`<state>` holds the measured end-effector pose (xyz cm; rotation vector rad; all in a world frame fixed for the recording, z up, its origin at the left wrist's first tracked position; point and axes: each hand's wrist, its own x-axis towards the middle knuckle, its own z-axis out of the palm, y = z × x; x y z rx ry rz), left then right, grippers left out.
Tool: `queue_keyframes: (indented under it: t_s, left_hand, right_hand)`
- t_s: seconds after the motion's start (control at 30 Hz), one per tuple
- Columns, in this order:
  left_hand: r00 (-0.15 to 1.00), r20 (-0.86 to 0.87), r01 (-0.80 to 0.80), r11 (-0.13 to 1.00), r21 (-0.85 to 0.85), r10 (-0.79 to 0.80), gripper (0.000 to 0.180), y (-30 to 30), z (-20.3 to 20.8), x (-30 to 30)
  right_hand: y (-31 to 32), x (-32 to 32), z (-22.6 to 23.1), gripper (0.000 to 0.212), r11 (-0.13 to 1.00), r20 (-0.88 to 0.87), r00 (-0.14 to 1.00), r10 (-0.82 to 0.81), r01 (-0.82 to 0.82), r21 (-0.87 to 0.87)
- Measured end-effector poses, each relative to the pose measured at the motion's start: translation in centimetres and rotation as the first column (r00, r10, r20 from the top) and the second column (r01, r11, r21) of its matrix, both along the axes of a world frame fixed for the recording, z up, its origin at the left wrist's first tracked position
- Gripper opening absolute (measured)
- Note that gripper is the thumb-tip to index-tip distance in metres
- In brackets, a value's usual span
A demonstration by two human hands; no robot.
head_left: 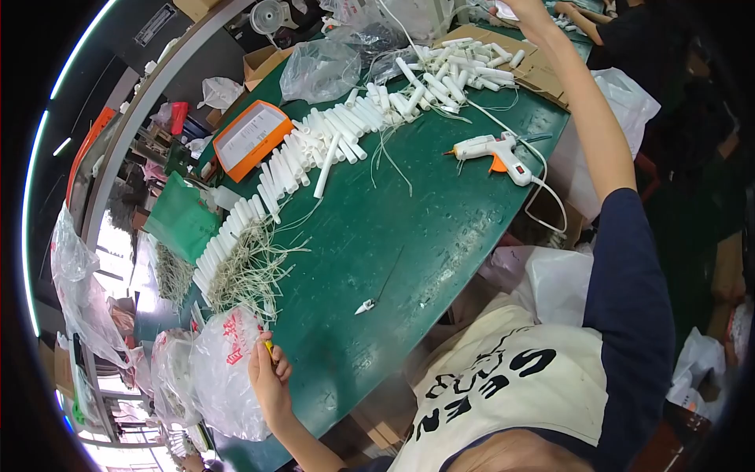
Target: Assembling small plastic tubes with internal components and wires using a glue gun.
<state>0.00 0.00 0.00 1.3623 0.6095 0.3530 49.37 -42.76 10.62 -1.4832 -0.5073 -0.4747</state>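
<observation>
My left hand point(271, 377) is closed around a small yellow-handled tool point(270, 346) with a red part, at the lower left edge of the green table. Fingers hide most of it, so I cannot make out its exact kind. My right arm stretches to the far right, where my right hand point(523, 16) is partly cut off by the picture's top edge. A white object point(504, 11) shows at its fingers. On the table between my arms lies a small white pointed piece point(365, 306) with a thin dark wire.
White tubes point(330, 130) line the table's far side, with pale strings point(252, 267) at the left end. A white glue gun point(495, 155) with its cord lies right. Also around are an orange box point(252, 140), plastic bags point(228, 377) and another person point(641, 39).
</observation>
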Motion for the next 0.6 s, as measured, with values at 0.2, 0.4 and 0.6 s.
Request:
queue_keyframes:
  t_s: [0.2, 0.4, 0.6]
  left_hand:
    - [0.997, -0.036, 0.070, 0.997, 0.029, -0.069, 0.027, -1.2, 0.2, 0.3]
    - [0.998, -0.055, 0.008, 0.995, 0.103, -0.002, 0.021, -3.2, 0.3, 0.7]
    - [0.980, -0.035, 0.200, 0.948, 0.246, -0.198, 0.020, -5.3, 2.2, 3.6]
  right_hand:
    - [-1.1, -6.8, 2.6, 0.040, 0.985, 0.298, 0.952, 0.073, -0.116, 0.129]
    - [0.2, -16.8, 4.0, 0.037, 0.931, 0.370, 0.877, 0.306, -0.357, 0.076]
    - [-2.6, -24.3, 1.2, 0.053, 0.725, 0.194, 0.716, 0.670, -0.688, 0.031]
